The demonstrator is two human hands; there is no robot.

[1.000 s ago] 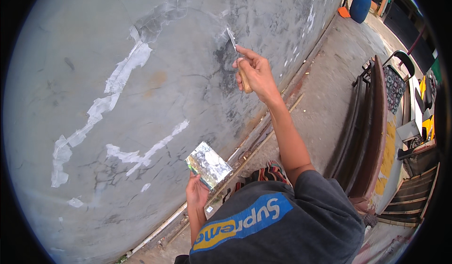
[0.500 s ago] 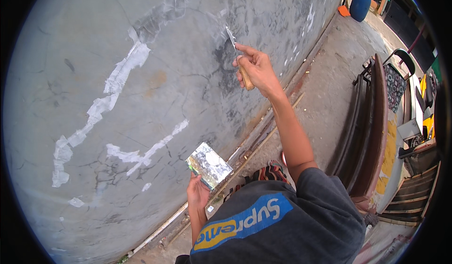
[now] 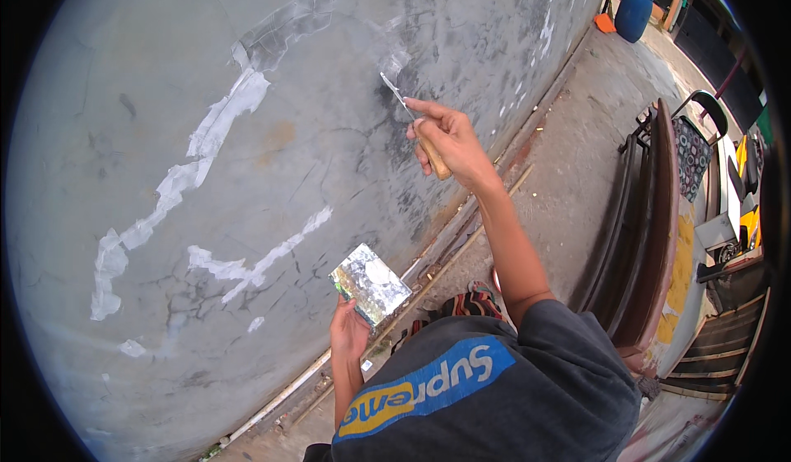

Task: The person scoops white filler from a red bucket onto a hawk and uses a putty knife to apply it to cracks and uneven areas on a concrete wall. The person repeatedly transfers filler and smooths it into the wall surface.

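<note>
My right hand (image 3: 449, 142) grips the wooden handle of a putty knife (image 3: 394, 91), index finger stretched along the metal blade. The blade's edge is against or very close to the grey wall (image 3: 165, 58), just below a fresh pale smear of filler (image 3: 397, 60). Lower down, my left hand (image 3: 349, 330) holds up a flat, shiny rectangular plate (image 3: 381, 293) by its lower edge. A lump of white filler (image 3: 376, 272) lies on the plate. White filler strips (image 3: 227, 116) cover cracks on the wall's left part, with a shorter forked strip (image 3: 276, 256) beneath.
A pipe (image 3: 284, 393) runs along the foot of the wall. Behind me on the right stands a long brown bench (image 3: 651, 239), with a patterned chair (image 3: 692, 153) beside it. A blue barrel (image 3: 634, 13) and an orange object (image 3: 605, 23) stand at the far end.
My right hand has drawn the putty knife down and left across the wall, and a pale smear now shows above the blade. The plate in my left hand has barely moved.
</note>
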